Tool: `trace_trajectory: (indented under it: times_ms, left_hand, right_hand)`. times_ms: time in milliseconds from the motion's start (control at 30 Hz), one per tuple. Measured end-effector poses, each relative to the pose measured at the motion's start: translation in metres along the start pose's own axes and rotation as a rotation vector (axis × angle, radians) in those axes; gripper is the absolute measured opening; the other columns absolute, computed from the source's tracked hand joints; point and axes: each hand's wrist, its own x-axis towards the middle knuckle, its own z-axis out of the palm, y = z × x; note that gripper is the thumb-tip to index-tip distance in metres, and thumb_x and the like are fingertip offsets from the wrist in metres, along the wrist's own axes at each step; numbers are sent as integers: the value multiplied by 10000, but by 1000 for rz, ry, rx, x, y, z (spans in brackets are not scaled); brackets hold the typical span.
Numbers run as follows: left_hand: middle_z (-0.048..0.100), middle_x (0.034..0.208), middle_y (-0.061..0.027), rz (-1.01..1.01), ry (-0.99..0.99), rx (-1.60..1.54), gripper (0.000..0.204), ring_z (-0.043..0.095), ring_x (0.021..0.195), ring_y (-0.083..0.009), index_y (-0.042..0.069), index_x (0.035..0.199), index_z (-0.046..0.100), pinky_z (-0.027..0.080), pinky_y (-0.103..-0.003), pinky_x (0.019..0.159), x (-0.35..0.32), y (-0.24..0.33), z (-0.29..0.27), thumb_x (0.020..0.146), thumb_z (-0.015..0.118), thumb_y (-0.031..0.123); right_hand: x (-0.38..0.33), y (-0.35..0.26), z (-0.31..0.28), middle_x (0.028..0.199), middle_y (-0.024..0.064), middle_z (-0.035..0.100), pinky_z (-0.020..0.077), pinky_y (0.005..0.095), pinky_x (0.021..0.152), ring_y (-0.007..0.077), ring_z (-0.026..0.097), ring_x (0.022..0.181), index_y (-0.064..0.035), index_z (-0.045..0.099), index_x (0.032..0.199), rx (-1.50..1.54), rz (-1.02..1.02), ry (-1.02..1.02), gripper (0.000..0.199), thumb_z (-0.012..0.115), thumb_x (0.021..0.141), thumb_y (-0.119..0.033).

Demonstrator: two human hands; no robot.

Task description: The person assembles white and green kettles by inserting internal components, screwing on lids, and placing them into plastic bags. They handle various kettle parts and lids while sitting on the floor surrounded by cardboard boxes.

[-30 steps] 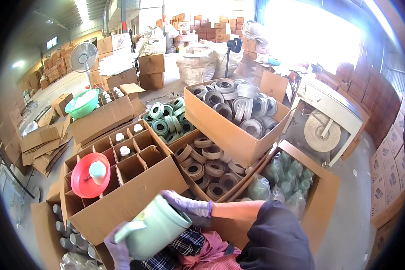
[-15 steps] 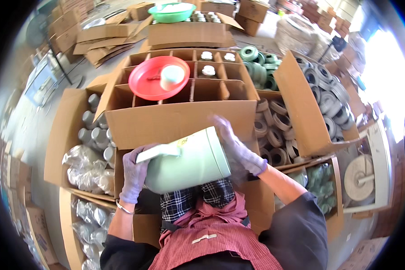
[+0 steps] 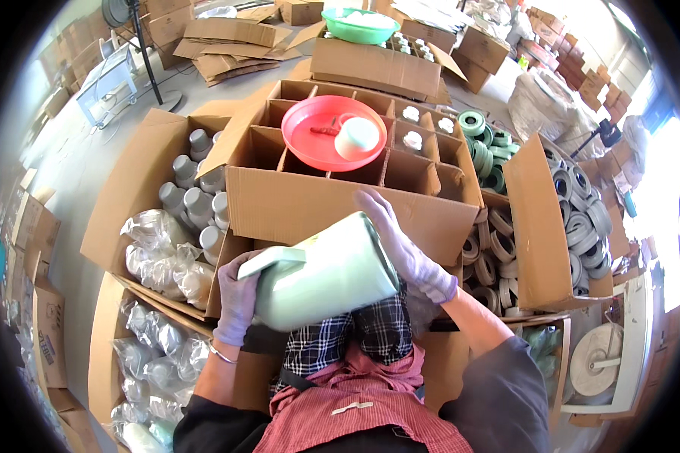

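Observation:
Above my lap a pale green jug lies tilted on its side, its handle to the left and its rim to the right. My left hand, in a light purple glove, is closed round the handle side near the jug's base. At the other end my right hand, gloved too, is held flat with its fingers stretched out along the rim. Whether the palm presses on the rim is hard to tell. The jug's opening is mostly hidden from me.
Ahead stands a divided carton with a red basin on top, holding a pale cup. Grey cups fill a carton at left, above bagged parts. Grey rings and green rings lie at right.
The view has swung left, so everything sits further right. My right hand has come closer against the jug's rim end. My left hand keeps its grip.

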Motion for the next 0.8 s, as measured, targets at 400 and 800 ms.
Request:
trace_trajectory:
  times_ms: [400,800]
  left_hand:
    - [703,1034,-76,63,482,-311,237,662,901,-163,-32,1124,663,537,-296,828,-8,-55,-34,950,586,109]
    - [669,1130,-65,253,221,-502,329,656,1026,-194,11,1199,578,537,-310,891,54,-60,12,876,525,52]
  right_hand:
    - [129,-42,-1,1415,226,403,298,506,1126,391,374,1351,-106,470,1392,-19,-118,-83,674,687,790,-317]
    - [102,-54,-41,1214,192,498,525,488,892,404,544,1103,-192,616,1197,-790,-702,135,566,802,665,-137]
